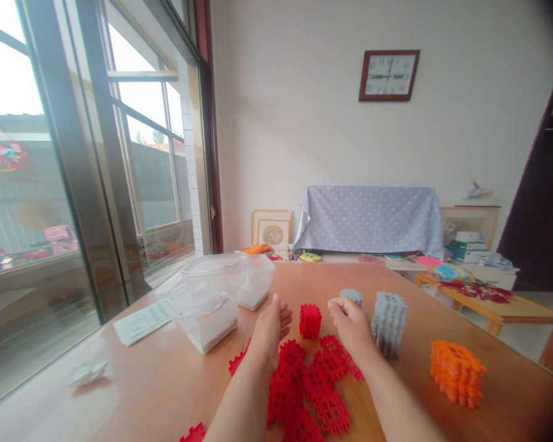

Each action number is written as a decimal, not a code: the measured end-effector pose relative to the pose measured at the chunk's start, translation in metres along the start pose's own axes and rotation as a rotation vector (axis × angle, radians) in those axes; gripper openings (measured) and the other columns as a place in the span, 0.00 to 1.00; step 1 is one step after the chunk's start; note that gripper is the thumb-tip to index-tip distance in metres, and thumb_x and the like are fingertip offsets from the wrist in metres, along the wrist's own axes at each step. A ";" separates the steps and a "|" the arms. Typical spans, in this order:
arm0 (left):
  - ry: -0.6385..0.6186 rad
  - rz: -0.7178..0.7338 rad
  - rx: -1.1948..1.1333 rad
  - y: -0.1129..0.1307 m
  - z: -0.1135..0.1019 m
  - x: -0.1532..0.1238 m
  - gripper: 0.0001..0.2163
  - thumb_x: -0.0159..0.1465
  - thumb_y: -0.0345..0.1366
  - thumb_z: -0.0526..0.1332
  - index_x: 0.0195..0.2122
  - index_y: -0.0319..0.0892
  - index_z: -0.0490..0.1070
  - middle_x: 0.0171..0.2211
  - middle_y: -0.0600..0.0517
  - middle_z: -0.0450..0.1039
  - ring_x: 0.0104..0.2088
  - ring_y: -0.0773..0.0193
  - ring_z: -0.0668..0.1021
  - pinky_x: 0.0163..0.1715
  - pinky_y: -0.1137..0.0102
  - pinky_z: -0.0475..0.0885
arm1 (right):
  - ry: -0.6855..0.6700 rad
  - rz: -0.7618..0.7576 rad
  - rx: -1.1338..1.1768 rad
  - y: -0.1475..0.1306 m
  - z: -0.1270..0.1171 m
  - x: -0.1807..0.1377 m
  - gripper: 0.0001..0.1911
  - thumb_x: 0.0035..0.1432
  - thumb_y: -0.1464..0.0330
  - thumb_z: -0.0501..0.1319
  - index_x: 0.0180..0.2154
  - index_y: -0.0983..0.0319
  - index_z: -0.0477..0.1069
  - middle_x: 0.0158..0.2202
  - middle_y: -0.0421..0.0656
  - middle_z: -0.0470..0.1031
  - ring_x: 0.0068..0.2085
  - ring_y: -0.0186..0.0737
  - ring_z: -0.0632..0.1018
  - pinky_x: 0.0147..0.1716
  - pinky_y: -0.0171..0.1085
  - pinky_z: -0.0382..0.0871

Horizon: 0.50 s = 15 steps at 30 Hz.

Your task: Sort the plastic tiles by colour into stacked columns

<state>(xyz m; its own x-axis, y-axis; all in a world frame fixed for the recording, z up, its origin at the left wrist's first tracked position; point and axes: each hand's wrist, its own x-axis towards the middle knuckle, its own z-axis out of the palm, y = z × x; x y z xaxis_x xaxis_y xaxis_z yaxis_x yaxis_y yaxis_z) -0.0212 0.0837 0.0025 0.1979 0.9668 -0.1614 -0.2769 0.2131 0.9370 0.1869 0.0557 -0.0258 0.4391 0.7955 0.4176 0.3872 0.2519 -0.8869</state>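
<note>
A short stack of red interlocking plastic tiles [310,321] stands upright on the table between my hands, touched by neither. My left hand [273,325] is to its left, thumb up and fingers apart, holding nothing. To the right of the stack, my right hand [350,319] has its fingers curled in, with nothing visible in them. Loose red tiles [332,410] lie in a heap below and between my forearms. A tall grey tile stack [389,324] rises just right of my right hand, and a lower grey stack [351,296] sits partly hidden behind it.
An orange tile stack [458,373] stands at the right of the wooden table [368,405]. Clear plastic containers [212,319] are at the left, beside a paper booklet [142,321] and crumpled white wrapping [87,373]. A single red piece [193,433] lies near the front edge.
</note>
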 end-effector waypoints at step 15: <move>-0.044 0.273 0.781 0.004 -0.016 -0.013 0.14 0.49 0.40 0.71 0.36 0.44 0.74 0.36 0.48 0.78 0.36 0.54 0.76 0.39 0.64 0.67 | -0.200 0.035 0.043 -0.032 -0.011 -0.022 0.19 0.61 0.51 0.59 0.34 0.60 0.74 0.25 0.37 0.70 0.26 0.35 0.69 0.27 0.34 0.63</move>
<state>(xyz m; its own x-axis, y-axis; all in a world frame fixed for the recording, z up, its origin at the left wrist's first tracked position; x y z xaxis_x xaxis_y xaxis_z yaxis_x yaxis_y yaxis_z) -0.0405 0.0739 0.0033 0.2594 0.9605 0.1005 0.4090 -0.2035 0.8896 0.1738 0.0247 -0.0047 0.2804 0.8967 0.3424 0.3379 0.2416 -0.9096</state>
